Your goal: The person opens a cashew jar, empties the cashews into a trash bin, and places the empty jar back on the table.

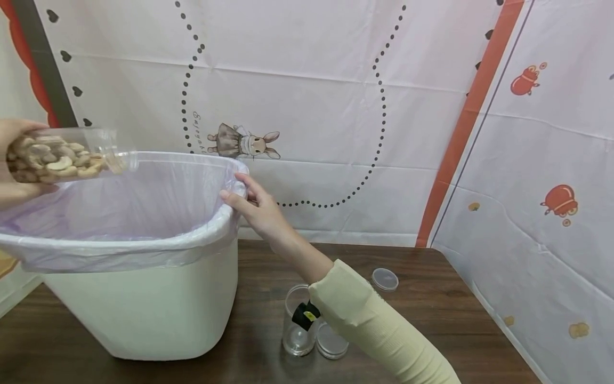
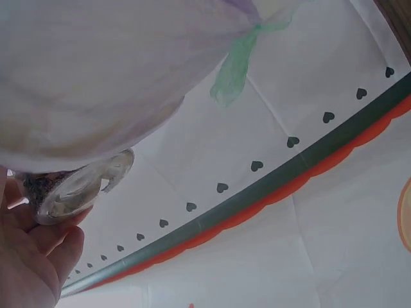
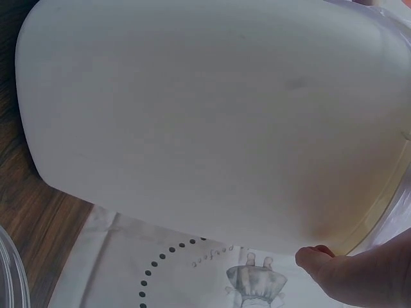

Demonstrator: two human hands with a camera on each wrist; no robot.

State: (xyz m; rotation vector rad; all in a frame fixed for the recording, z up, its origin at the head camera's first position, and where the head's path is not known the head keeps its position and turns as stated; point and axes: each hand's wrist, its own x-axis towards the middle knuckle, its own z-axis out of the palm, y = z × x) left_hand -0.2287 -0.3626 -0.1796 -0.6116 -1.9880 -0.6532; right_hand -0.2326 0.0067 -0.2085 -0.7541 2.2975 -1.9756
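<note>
Head view, left edge: left hand (image 1: 11,160) wraps around a clear jar of cashews (image 1: 62,154), fingers curled on the jar body. Jar lies nearly horizontal, open mouth over the bin's interior; judged: tilted so the nuts can slide toward the mouth.
Left wrist view: left hand (image 2: 32,256) cradles the jar's end (image 2: 74,189) from below, liner bulging just above it.
Bin: one white bin (image 1: 144,304) standing on the counter (image 1: 455,298), lined with one pale purple bag (image 1: 144,202) folded over the rim.
Right hand: right hand (image 1: 254,205) grips the bin's rim at the near right corner, fingers curled over the liner edge; judged: it steadies the bin and pins the bag.
Right wrist view: bin wall (image 3: 212,122) fills the frame; fingertips (image 3: 347,273) show at the lower right.
Counter, right of bin: one empty clear jar (image 1: 297,325) upright, partly hidden by the pale yellow sleeve (image 1: 379,325); one clear lid (image 1: 332,342) touching or just beside its base; a second lid (image 1: 385,279) apart, farther back.
Count: jars 2 (one filled, one empty); lids 2; bin 1; bag 1.
</note>
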